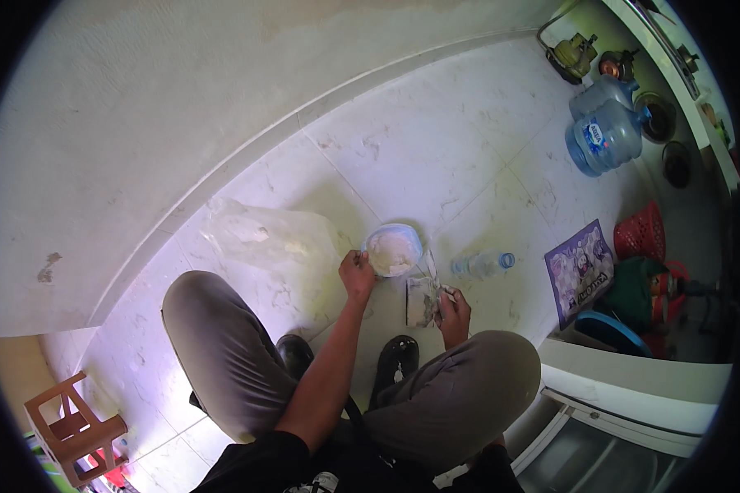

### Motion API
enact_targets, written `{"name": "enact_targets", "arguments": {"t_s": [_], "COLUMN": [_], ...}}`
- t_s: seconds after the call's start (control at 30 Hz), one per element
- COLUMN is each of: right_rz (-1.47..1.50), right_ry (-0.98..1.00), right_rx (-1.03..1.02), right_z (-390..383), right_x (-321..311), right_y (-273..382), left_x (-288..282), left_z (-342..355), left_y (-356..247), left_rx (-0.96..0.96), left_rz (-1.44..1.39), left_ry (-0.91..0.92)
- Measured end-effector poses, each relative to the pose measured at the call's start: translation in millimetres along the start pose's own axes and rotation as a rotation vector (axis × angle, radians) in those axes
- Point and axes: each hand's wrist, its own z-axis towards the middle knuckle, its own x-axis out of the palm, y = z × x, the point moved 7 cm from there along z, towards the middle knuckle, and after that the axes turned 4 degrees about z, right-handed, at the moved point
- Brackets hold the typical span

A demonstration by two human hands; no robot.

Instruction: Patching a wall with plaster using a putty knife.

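A pale blue-white bowl [419, 237] stands on the floor in front of me, with an off-white powder or paste [392, 251] in it. My left hand [357, 274] grips the bowl's left rim, fingers closed on it. Just right of and nearer than the bowl, my right hand [453, 315] is closed on a flat, rectangular scraper [420, 302] smeared with whitish material. A narrow whitish strip [431, 264] shows between scraper and bowl; I cannot tell whether it belongs to the scraper. A clear plastic bottle [483, 264] lies on its side to the right.
A translucent plastic bag [275, 234] lies left of the bowl. Large blue water jugs [607, 138], a green gas cylinder [573, 57], a red basket [639, 232] and a purple printed bag [580, 271] line the right. A brown stool [78, 427] is at lower left, below the wall [156, 115].
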Motion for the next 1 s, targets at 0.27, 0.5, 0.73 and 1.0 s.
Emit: {"name": "enact_targets", "arguments": {"t_s": [0.27, 0.5, 0.73, 1.0], "right_rz": [0.300, -0.111, -0.064, 0.039], "right_ry": [0.091, -0.117, -0.092, -0.054], "right_rx": [0.404, 0.129, 0.364, 0.347], "right_z": [34.4, 36.6, 9.5, -16.5], "right_x": [56.9, 44.1, 27.8, 8.7], "right_y": [-71.1, -97.1, -91.0, -61.6], "left_x": [-5.3, -7.7, -8.7, -8.8], "left_z": [-12.7, -13.1, -11.3, -6.4], "left_y": [-15.4, -23.9, -24.2, -12.9], "left_rx": [-0.145, -0.213, -0.213, -0.206], "left_rz": [-0.111, -0.064, -0.039, -0.071], "left_ry": [0.051, 0.020, -0.010, 0.033]}}
